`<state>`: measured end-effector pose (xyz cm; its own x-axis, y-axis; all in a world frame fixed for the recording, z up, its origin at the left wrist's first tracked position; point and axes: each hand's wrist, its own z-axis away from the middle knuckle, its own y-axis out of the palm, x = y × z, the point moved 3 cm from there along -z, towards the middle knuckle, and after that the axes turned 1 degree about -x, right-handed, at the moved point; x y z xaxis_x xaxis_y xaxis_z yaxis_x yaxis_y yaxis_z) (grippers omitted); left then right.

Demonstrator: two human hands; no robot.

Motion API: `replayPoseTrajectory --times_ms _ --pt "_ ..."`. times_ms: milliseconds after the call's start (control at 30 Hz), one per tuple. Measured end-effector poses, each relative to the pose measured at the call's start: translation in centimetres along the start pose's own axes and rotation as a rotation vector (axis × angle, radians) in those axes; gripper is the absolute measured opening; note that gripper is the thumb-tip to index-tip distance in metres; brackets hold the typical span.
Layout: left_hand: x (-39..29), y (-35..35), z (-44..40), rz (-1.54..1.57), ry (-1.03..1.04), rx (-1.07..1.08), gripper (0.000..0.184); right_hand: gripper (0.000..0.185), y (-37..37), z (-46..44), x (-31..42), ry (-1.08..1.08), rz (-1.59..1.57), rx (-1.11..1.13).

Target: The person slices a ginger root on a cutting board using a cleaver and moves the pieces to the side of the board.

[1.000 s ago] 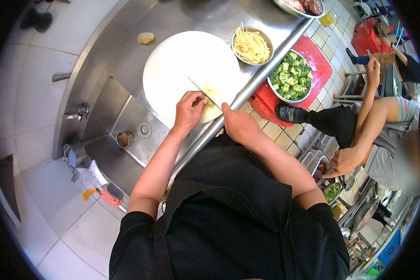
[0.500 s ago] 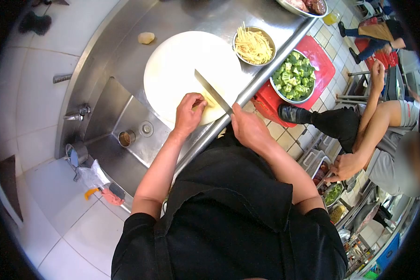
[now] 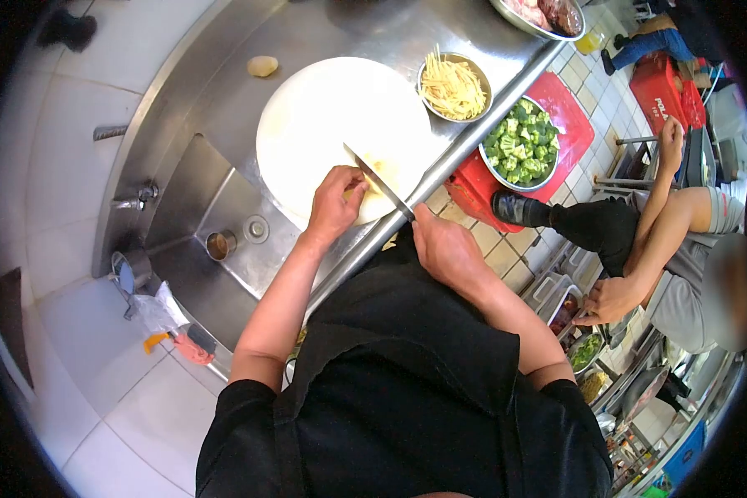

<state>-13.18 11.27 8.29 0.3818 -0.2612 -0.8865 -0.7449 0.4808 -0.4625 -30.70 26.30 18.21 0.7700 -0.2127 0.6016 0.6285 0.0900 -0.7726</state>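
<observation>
A round white cutting board (image 3: 332, 108) lies on the steel counter. Over its lower right edge, my right hand (image 3: 450, 249) is closed round the handle of a knife (image 3: 380, 183), whose blade slants up and left across the board. My left hand (image 3: 337, 199) is beside the blade, fingers curled on a pale yellow food piece (image 3: 373, 197) that is partly hidden. Small yellow bits lie just beyond the blade. A steel bowl of thin yellow strips (image 3: 452, 88) stands to the right of the board, and a peeled, potato-like piece (image 3: 262, 66) lies to its upper left.
A sink (image 3: 183, 266) with a small cup (image 3: 221, 245) is at left. A bowl of broccoli (image 3: 520, 143) stands on a red stool (image 3: 568, 108) at right. A bowl of meat (image 3: 546, 15) is at the top. A seated person (image 3: 681, 249) and another person's legs are at right.
My right hand has shifted right and down, and the knife with it, since the earliest frame. My left hand stays nearly in place. In the background at right, a walking person has moved.
</observation>
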Motion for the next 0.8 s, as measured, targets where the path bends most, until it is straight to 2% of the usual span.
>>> replayPoseTrajectory --times_ms 400,467,533,667,733,767,800 --pt "-0.1 -0.1 0.1 -0.02 0.016 0.03 0.019 0.016 2.0 -0.7 -1.7 -0.018 0.07 0.068" --pt "0.0 0.0 -0.1 -0.03 0.007 0.04 0.019 0.017 2.2 -0.7 -2.3 0.018 0.028 0.054" --pt "0.3 0.2 0.0 0.03 0.03 -0.04 0.015 0.017 1.6 -0.6 -1.8 0.043 -0.004 0.03" --pt "0.2 -0.2 0.1 0.109 -0.017 -0.007 0.017 0.02 0.2 -0.4 -1.4 0.166 -0.041 -0.009" --pt "0.1 -0.2 0.0 0.091 -0.02 -0.005 0.029 0.02 -0.5 0.0 -1.8 0.191 -0.058 -0.013" --pt "0.0 0.0 0.0 0.091 -0.021 -0.003 0.029 0.02 -0.8 0.3 -2.1 0.214 -0.07 -0.018" --pt "-0.8 0.0 -0.2 -0.013 -0.008 0.013 0.036 0.02 -0.9 0.6 -2.3 0.215 -0.071 -0.016"
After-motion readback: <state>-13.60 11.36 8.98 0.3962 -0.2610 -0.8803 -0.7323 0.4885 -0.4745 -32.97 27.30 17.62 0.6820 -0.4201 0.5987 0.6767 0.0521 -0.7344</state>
